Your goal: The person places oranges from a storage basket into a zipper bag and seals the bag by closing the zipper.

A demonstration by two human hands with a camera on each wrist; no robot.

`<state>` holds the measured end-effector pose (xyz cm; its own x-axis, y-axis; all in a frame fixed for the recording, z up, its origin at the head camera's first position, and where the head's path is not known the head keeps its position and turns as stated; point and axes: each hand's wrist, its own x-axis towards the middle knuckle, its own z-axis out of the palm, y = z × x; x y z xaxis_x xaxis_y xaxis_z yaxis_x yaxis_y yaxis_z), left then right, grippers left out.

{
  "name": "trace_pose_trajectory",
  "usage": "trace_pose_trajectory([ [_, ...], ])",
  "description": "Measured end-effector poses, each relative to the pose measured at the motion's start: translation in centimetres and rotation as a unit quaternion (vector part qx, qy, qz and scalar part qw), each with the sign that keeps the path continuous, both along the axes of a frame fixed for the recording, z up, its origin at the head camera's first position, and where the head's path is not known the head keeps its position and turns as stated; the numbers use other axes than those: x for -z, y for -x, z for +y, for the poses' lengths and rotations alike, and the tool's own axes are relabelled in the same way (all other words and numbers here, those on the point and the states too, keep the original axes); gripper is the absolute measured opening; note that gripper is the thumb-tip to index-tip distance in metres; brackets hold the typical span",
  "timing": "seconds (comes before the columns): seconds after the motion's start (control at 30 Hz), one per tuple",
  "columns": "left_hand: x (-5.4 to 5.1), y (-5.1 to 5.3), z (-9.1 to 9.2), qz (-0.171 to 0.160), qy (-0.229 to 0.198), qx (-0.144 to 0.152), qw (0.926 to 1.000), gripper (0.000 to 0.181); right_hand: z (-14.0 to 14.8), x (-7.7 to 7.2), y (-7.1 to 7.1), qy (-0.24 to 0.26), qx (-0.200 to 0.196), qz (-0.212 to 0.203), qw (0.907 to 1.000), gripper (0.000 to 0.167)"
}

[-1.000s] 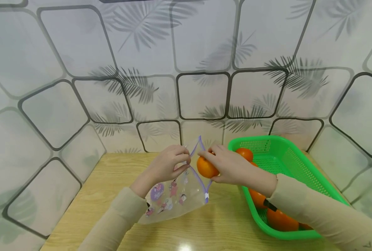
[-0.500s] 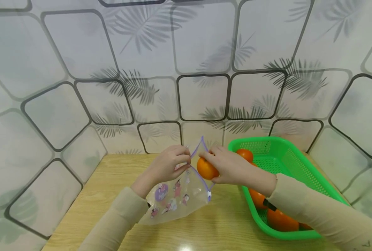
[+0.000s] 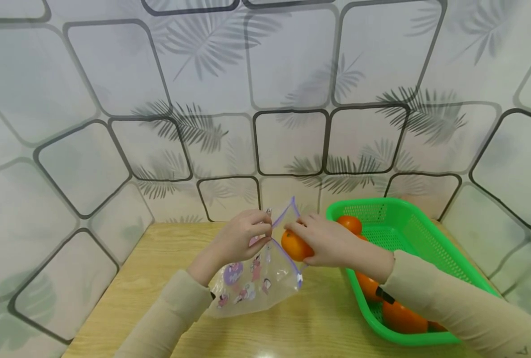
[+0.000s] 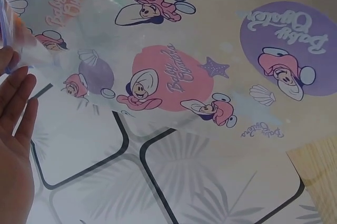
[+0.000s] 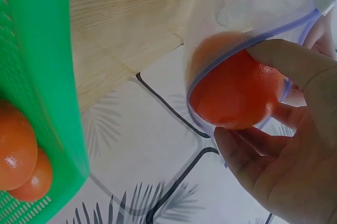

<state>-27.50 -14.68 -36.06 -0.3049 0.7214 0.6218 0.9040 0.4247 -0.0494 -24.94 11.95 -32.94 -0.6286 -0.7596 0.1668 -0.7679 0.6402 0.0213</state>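
Observation:
My left hand [image 3: 243, 236] pinches the rim of a clear zip bag [image 3: 265, 278] with purple edging and pink cartoon prints. The bag's mouth gapes toward the right. At that mouth my right hand [image 3: 325, 241] grips an orange [image 3: 295, 245], thumb on one side and fingers on the other. In the right wrist view the orange [image 5: 231, 95] sits partly behind the purple zip edge, so part of it is inside the bag. The left wrist view shows the bag's printed side [image 4: 174, 77] stretched out beside the left fingers [image 4: 16, 98].
A green plastic basket [image 3: 426, 226] stands to the right on the wooden table [image 3: 158, 268], under the right forearm. It holds several oranges [image 3: 404, 318], some hidden by the sleeve. Patterned walls [image 3: 287, 144] rise behind and at both sides.
The bag's mouth and its zip slider have shifted slightly to the right. The orange, still in my right hand, sits a little deeper at the opening. The left hand keeps its pinch.

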Motion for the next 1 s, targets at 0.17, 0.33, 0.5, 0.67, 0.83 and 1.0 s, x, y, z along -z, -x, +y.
trace_pose_trajectory([
  [0.17,0.1,0.2,0.1,0.009,0.001,-0.002,1.0,0.019,0.2,0.1,0.0,0.008,-0.008,0.006,0.9999,0.078],
  [0.33,0.3,0.4,0.1,0.028,0.007,-0.002,0.9996,0.019,0.3,0.2,0.2,0.008,-0.001,0.006,0.9999,0.078],
  [0.5,0.1,0.5,0.0,0.024,-0.002,-0.005,0.9997,0.018,0.8,0.2,0.2,0.005,0.011,0.007,0.9999,0.072],
  [0.67,-0.3,0.4,-0.2,0.003,0.003,-0.014,0.9999,0.016,1.4,0.4,0.5,0.001,0.004,0.04,0.9992,0.07],
  [0.83,-0.4,0.2,-0.3,-0.029,0.019,-0.025,0.9991,0.011,1.9,0.6,0.6,-0.002,0.004,0.057,0.9984,0.071],
  [1.0,-0.5,0.2,-0.4,-0.047,0.029,-0.032,0.998,0.006,2.4,0.6,0.5,-0.01,0.004,0.065,0.9979,0.066],
])
